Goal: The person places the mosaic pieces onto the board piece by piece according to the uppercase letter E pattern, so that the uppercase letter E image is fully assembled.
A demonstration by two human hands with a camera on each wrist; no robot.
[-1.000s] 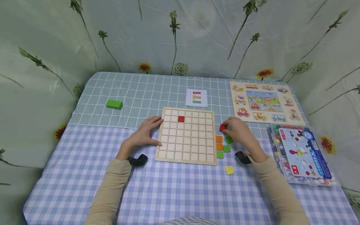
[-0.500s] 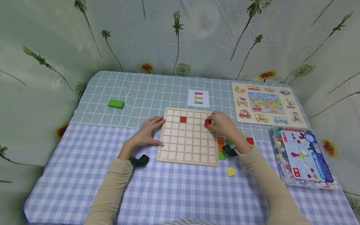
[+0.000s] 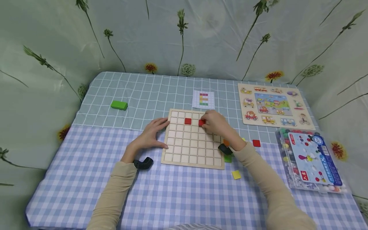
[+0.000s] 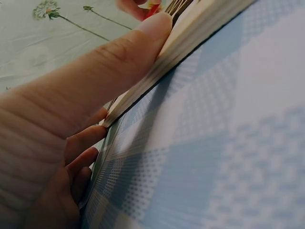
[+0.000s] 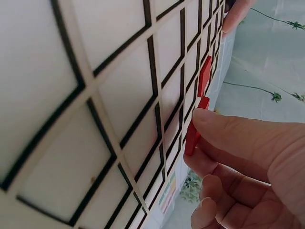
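A wooden grid board [image 3: 185,150] lies in the middle of the table, with one red square tile [image 3: 187,121] in its second row. My right hand [image 3: 217,123] pinches another red tile [image 5: 192,133] between thumb and fingers, close over the board and a little to the right of the first. My left hand [image 3: 150,134] rests at the board's left edge, thumb and fingers spread along it; in the left wrist view the thumb [image 4: 128,52] touches the board's side. Orange and green tiles [image 3: 227,158] by the right edge are partly hidden under my right wrist.
A yellow tile [image 3: 236,174] and a red tile [image 3: 256,143] lie right of the board. Behind it is a pattern card [image 3: 211,100]. At the right are a picture puzzle board [image 3: 270,121] and a plastic box of coloured pieces [image 3: 313,159]. A green block [image 3: 119,105] lies far left.
My right hand has carried the red tile from beside the board leftward over its upper rows. A red tile on the cloth has come into view. The left hand stays at the board's edge.
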